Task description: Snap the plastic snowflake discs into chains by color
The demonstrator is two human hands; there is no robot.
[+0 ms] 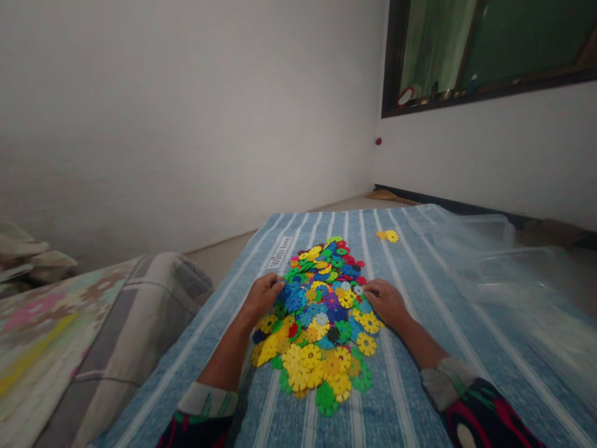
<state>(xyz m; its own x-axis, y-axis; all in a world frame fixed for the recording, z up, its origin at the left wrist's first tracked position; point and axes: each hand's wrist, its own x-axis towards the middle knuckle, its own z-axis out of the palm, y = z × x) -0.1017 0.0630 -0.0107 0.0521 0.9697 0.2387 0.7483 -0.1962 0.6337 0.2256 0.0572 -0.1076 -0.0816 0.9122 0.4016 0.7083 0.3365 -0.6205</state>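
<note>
A long heap of colourful notched plastic discs [321, 311] lies on a blue striped cloth [186, 373]. Yellow discs [301, 367] gather at its near end, while blue, green, red and purple ones mix farther up. My left hand [263, 297] is at the heap's left side, its fingers curled together near the blue discs; a small blue piece shows at the fingertips. On the right side, my right hand [385, 298] touches the heap's edge with bent fingers, and what they hold, if anything, is hidden.
Two yellow discs [392, 236] lie apart toward the far end. Clear plastic containers [485, 233] stand at the right edge of the cloth. A grey checked cover and floral cloth [60, 311] are at the left. White walls and a dark-framed window stand behind.
</note>
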